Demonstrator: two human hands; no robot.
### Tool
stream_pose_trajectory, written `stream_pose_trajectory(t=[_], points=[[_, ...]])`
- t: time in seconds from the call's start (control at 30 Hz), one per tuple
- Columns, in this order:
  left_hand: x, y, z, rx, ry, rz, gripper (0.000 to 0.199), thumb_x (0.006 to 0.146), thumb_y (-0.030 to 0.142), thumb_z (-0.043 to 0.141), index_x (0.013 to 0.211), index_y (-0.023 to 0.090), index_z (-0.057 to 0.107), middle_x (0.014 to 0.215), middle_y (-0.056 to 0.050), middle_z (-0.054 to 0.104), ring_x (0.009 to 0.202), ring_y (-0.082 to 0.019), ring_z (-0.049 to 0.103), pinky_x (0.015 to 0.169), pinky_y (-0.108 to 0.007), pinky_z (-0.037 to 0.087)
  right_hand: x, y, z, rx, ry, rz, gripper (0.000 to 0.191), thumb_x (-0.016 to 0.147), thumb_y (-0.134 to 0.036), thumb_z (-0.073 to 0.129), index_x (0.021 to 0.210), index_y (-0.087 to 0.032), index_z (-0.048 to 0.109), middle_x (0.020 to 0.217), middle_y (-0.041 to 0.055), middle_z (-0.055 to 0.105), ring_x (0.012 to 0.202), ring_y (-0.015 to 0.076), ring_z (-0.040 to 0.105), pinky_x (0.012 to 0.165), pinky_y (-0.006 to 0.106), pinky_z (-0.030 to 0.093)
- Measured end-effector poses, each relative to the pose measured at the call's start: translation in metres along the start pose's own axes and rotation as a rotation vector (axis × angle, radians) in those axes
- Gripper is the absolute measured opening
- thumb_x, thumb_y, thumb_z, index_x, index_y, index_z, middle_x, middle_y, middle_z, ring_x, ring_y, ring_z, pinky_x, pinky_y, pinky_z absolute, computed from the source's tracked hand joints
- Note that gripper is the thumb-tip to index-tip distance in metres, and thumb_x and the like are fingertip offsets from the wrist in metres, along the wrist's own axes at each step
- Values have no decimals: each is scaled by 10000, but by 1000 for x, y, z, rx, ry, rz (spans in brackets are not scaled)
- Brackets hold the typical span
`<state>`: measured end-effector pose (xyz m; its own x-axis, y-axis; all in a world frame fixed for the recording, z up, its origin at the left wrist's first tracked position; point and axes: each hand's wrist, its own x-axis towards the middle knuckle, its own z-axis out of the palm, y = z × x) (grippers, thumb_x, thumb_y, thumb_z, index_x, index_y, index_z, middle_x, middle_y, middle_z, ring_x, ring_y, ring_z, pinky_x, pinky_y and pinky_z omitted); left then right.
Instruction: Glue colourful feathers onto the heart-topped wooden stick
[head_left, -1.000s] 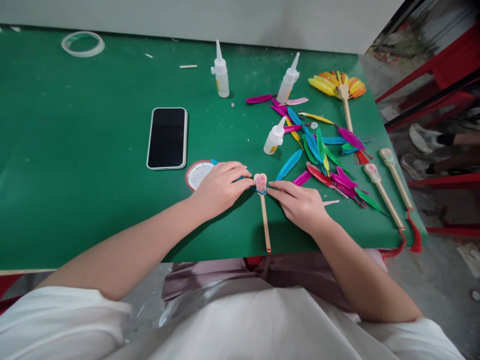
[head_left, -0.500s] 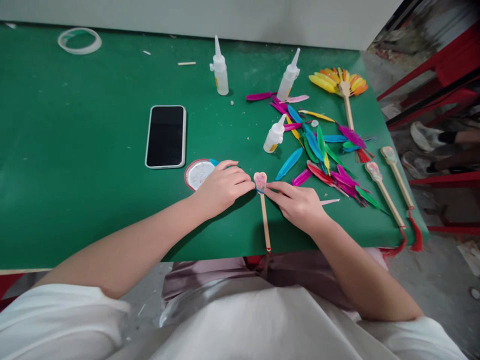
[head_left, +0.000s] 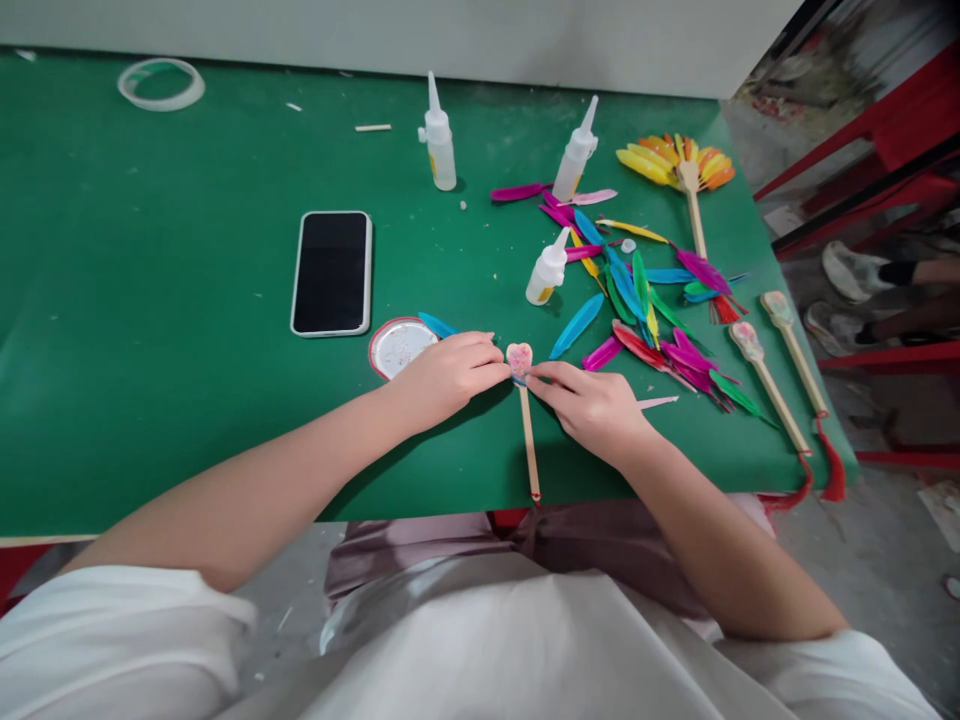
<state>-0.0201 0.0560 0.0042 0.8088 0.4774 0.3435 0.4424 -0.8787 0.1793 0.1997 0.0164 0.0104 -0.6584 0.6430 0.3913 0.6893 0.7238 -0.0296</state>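
A wooden fan handle with a heart-shaped, pink-speckled head lies on the green table in front of me. A strip of blue runs across the base of its head. My left hand has its fingertips closed at the left side of the head. From the right, my right hand pinches the other edge by the blue strip. Behind my left fingers lies a blue feather, and a round white lid with a red rim is partly covered by that hand.
Loose coloured feathers are strewn to the right, near small glue bottles. Two similar handles with red tassels lie by the right edge, below a yellow-orange feather fan. A phone and a tape roll are left.
My left fingers have lowered slightly toward me, uncovering more of the blue feather and the lid. My right fingertips have shifted a little left along the base of the head.
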Motion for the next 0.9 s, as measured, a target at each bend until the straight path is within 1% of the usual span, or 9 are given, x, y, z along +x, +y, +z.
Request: stream_pose_trajectory(t=[0.23, 0.4, 0.5, 0.67, 0.77, 0.9], points=[[1, 0, 0, 33, 35, 35, 369, 890, 44, 268, 919, 135, 624, 831, -51, 656, 839, -131, 585, 905, -344, 491, 0, 0, 0, -24, 1, -6, 267, 846, -108, 448, 972, -187, 669, 992, -13, 691, 597, 69, 582, 478, 217, 348], [4, 8, 2, 22, 97, 110, 287, 900, 95, 346, 920, 119, 631, 868, -66, 657, 888, -150, 588, 906, -329, 496, 0, 0, 0, -14, -12, 0, 255, 840, -114, 457, 965, -183, 668, 988, -11, 692, 618, 76, 601, 476, 217, 356], [2, 9, -1, 30, 110, 82, 285, 889, 71, 352, 905, 119, 632, 843, -58, 652, 859, -141, 590, 934, -341, 481, -1, 1, 0, 24, -32, 18, 254, 842, -114, 461, 979, -191, 660, 1010, -7, 687, 658, 79, 615, 499, 216, 370], [-2, 0, -8, 5, 118, 23, 335, 872, 33, 310, 901, 143, 624, 852, -44, 649, 847, -123, 583, 949, -360, 476, -2, 2, 1, 77, -48, 31, 270, 841, -94, 454, 998, -195, 649, 1024, -3, 684, 714, 85, 629, 535, 211, 396], [-2, -4, -8, -15, 100, 30, 338, 867, 27, 310, 894, 146, 624, 845, -43, 650, 846, -123, 579, 953, -367, 472, -2, 2, 2, 76, -42, 35, 275, 836, -91, 456, 997, -198, 651, 1022, -7, 685, 709, 86, 630, 541, 206, 406], [-1, -3, -5, -12, 96, 34, 324, 863, 26, 323, 884, 144, 624, 843, -45, 649, 846, -127, 577, 941, -362, 480, -2, 1, 1, 77, -38, 41, 256, 849, -113, 456, 980, -195, 660, 1005, 0, 690, 714, 89, 633, 546, 201, 411]])
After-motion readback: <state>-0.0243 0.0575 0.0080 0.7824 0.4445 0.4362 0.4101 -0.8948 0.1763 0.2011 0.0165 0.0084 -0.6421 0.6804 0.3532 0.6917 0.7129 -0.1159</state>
